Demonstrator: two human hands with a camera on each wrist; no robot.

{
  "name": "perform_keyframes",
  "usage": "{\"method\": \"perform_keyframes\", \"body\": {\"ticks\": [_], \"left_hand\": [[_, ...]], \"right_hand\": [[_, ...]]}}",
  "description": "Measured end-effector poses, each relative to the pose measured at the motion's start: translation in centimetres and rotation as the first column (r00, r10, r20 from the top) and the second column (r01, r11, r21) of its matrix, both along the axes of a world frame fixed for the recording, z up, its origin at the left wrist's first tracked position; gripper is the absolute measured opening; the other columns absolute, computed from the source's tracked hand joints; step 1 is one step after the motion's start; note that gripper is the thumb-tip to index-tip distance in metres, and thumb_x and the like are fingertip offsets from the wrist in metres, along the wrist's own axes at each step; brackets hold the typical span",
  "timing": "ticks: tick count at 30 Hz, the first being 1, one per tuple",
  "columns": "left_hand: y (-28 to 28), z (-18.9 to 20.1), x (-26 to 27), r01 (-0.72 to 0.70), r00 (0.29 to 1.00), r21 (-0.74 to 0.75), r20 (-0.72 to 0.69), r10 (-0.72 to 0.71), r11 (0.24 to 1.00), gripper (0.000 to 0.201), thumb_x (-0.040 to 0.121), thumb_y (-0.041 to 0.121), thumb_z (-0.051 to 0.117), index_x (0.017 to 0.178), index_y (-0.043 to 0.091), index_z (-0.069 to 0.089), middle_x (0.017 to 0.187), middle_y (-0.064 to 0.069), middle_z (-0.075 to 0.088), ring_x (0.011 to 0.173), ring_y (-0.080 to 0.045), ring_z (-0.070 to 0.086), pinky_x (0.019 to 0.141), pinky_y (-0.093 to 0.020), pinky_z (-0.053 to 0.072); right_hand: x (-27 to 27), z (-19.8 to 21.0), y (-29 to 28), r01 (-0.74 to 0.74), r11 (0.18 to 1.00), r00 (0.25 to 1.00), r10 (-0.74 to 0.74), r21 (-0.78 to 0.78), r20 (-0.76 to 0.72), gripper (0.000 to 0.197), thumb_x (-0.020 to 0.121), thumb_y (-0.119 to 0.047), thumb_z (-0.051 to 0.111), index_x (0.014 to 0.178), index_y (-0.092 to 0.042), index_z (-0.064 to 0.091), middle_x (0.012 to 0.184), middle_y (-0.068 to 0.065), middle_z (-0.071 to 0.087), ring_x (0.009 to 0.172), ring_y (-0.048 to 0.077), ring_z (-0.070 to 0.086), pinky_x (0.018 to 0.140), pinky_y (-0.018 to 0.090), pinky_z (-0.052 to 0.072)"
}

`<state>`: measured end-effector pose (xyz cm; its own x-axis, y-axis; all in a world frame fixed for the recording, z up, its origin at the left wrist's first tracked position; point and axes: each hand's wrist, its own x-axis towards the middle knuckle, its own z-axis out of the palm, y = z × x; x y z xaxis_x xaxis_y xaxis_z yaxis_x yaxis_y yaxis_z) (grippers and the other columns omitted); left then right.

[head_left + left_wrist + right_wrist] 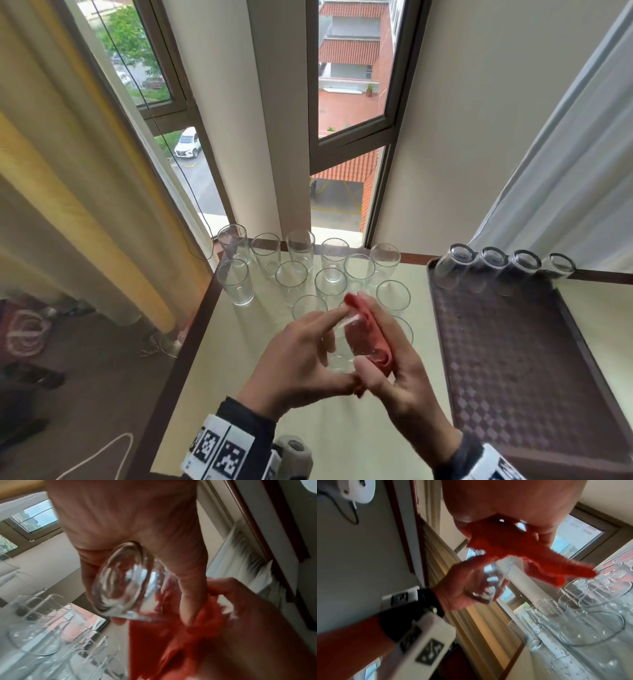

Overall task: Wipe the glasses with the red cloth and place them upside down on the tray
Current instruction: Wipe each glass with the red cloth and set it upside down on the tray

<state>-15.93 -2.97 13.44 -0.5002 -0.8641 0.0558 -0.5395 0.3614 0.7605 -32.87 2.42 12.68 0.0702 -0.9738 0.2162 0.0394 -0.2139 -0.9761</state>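
My left hand [308, 356] grips a clear glass [342, 346] above the table's middle, its thick base [123, 582] against my palm [130, 520]. The red cloth [368, 335] is pressed against the glass's side by my right hand [400, 370], whose fingers hold it [518, 547]. Several more clear glasses [291, 274] stand upright in rows at the back left of the table. The brown patterned tray [513, 359] lies to the right, with several glasses [493, 267] upside down along its far edge.
The cream table [239, 377] has a dark wooden rim; its left edge drops to the floor. Windows and curtains [68, 205] stand behind the glasses. A white cable [102, 452] lies on the floor at lower left.
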Motion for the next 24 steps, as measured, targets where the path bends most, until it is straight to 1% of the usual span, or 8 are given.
{"method": "perform_keyframes", "body": {"ticks": [1, 4, 6, 9, 14, 17, 19, 24], "left_hand": [[-0.1, 0.3, 0.0, 0.003, 0.999, -0.041, 0.053, -0.001, 0.999, 0.084, 0.061, 0.063, 0.067, 0.141, 0.049, 0.046, 0.084, 0.014, 0.051, 0.068, -0.008, 0.055, 0.065, -0.032, 0.054], [-0.5, 0.6, 0.4, -0.02, 0.993, -0.101, 0.118, 0.032, 0.995, 0.086, 0.062, 0.066, 0.065, 0.143, 0.048, 0.043, 0.085, 0.013, 0.052, 0.069, -0.004, 0.052, 0.065, -0.032, 0.053], [-0.8, 0.4, 0.8, -0.067, 0.998, -0.054, 0.014, 0.068, 0.996, 0.083, 0.059, 0.062, 0.07, 0.138, 0.049, 0.049, 0.082, 0.01, 0.056, 0.067, -0.008, 0.054, 0.063, -0.036, 0.053], [-0.8, 0.0, 1.2, -0.103, 0.993, -0.057, -0.069, 0.099, 0.993, 0.078, 0.056, 0.057, 0.074, 0.128, 0.059, 0.044, 0.079, 0.008, 0.057, 0.063, -0.012, 0.056, 0.06, -0.036, 0.052], [-0.9, 0.4, 1.3, -0.131, 0.981, -0.066, -0.153, 0.12, 0.989, 0.071, 0.054, 0.054, 0.075, 0.116, 0.067, 0.044, 0.078, 0.007, 0.057, 0.062, -0.013, 0.056, 0.058, -0.029, 0.051], [-0.9, 0.5, 1.9, -0.162, 0.971, -0.031, -0.182, 0.154, 0.986, 0.073, 0.05, 0.056, 0.074, 0.116, 0.065, 0.044, 0.077, 0.006, 0.06, 0.061, -0.014, 0.058, 0.058, -0.025, 0.051], [-0.8, 0.3, 2.5, -0.181, 0.96, 0.008, -0.215, 0.178, 0.983, 0.078, 0.05, 0.057, 0.076, 0.122, 0.059, 0.047, 0.076, 0.006, 0.06, 0.061, -0.014, 0.059, 0.058, -0.026, 0.052], [-0.6, -0.1, 4.6, -0.224, 0.948, 0.049, -0.219, 0.229, 0.973, 0.09, 0.051, 0.062, 0.08, 0.135, 0.04, 0.055, 0.076, 0.006, 0.059, 0.062, -0.014, 0.059, 0.056, -0.021, 0.051]], "right_hand": [[0.1, -0.3, -0.4, 0.003, 1.0, 1.0, -0.003, 0.011, -0.016, 0.065, 0.084, -0.025, 0.06, 0.146, -0.026, 0.043, 0.134, -0.008, 0.06, 0.115, 0.01, 0.06, 0.086, 0.024, 0.054], [0.7, -0.5, -1.5, 0.014, 0.994, 1.0, -0.017, 0.109, 0.023, 0.064, 0.081, -0.044, 0.063, 0.143, -0.047, 0.044, 0.097, 0.01, 0.064, 0.066, 0.004, 0.051, 0.055, 0.016, 0.044], [1.1, -0.9, -2.0, 0.025, 0.997, 0.999, -0.023, 0.067, -0.035, 0.065, 0.083, -0.049, 0.064, 0.145, -0.043, 0.044, 0.098, -0.007, 0.061, 0.067, -0.005, 0.046, 0.06, 0.011, 0.04], [1.5, -1.3, -2.2, 0.093, 0.996, 0.99, -0.094, -0.016, -0.102, 0.061, 0.086, -0.052, 0.064, 0.141, -0.029, 0.053, 0.093, -0.017, 0.056, 0.065, 0.002, 0.047, 0.059, 0.014, 0.045], [2.5, -0.6, -1.9, 0.194, 0.97, 0.974, -0.208, -0.144, -0.093, 0.053, 0.092, -0.051, 0.059, 0.141, -0.037, 0.048, 0.104, -0.005, 0.053, 0.086, 0.013, 0.043, 0.077, 0.008, 0.043], [3.3, 0.4, -2.2, 0.153, 0.982, 0.982, -0.163, -0.109, -0.091, 0.052, 0.092, -0.03, 0.065, 0.14, -0.041, 0.048, 0.125, -0.009, 0.065, 0.095, 0.01, 0.059, 0.081, 0.012, 0.048], [3.8, 0.8, -2.3, 0.147, 0.985, 0.988, -0.151, -0.094, -0.037, 0.057, 0.086, -0.007, 0.064, 0.134, -0.038, 0.055, 0.116, -0.012, 0.069, 0.09, -0.004, 0.062, 0.075, 0.009, 0.048], [5.7, 1.3, -2.3, 0.154, 0.983, 0.987, -0.148, -0.098, 0.064, 0.06, 0.08, 0.018, 0.063, 0.118, -0.027, 0.07, 0.122, 0.007, 0.07, 0.087, -0.001, 0.07, 0.068, 0.011, 0.052]]}}
